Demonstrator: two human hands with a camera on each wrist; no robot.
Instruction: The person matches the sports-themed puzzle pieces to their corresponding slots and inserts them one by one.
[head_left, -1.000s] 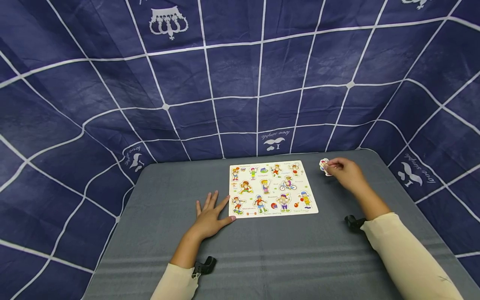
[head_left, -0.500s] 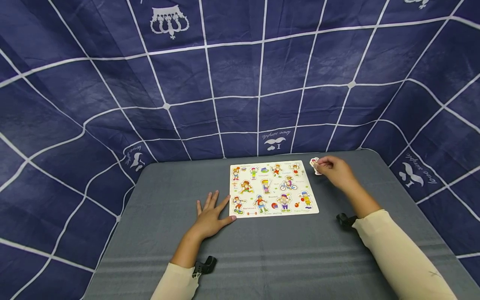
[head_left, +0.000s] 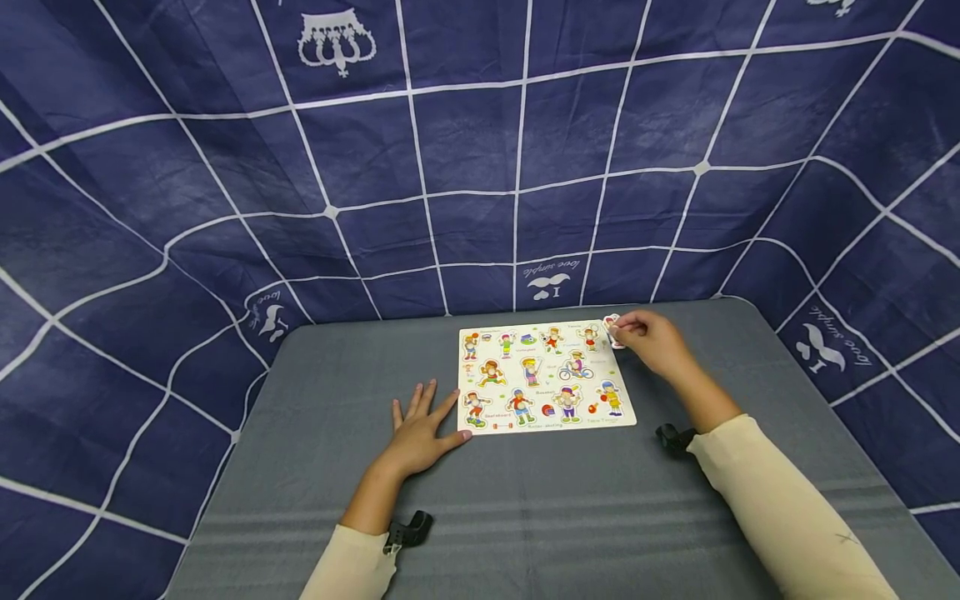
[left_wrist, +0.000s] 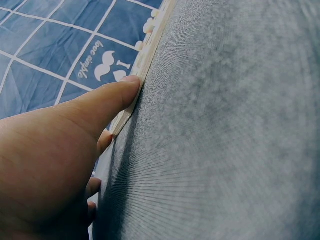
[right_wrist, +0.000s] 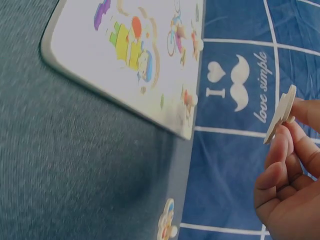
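A flat wooden peg puzzle board (head_left: pixel 551 358) with cartoon sports figures lies on the grey cloth. My left hand (head_left: pixel 417 437) rests on the cloth at the board's left side, fingers spread. Its thumb (left_wrist: pixel 120 92) touches the board's edge near the front left corner. At the back right corner, my right hand (head_left: pixel 660 346) pinches a puzzle piece (head_left: pixel 612 331) between thumb and fingers. In the right wrist view this puzzle piece (right_wrist: pixel 281 114) appears edge-on and raised, its small knob at the fingertips.
Another knobbed puzzle piece (right_wrist: pixel 166 220) lies on the cloth off the board, low in the right wrist view. A blue curtain (head_left: pixel 480 167) with white grid lines rises behind the grey-covered table (head_left: pixel 525 508) and along both sides.
My right hand has moved left with the puzzle piece, from the cloth right of the board to the board's back right corner. The left hand has stayed in place.
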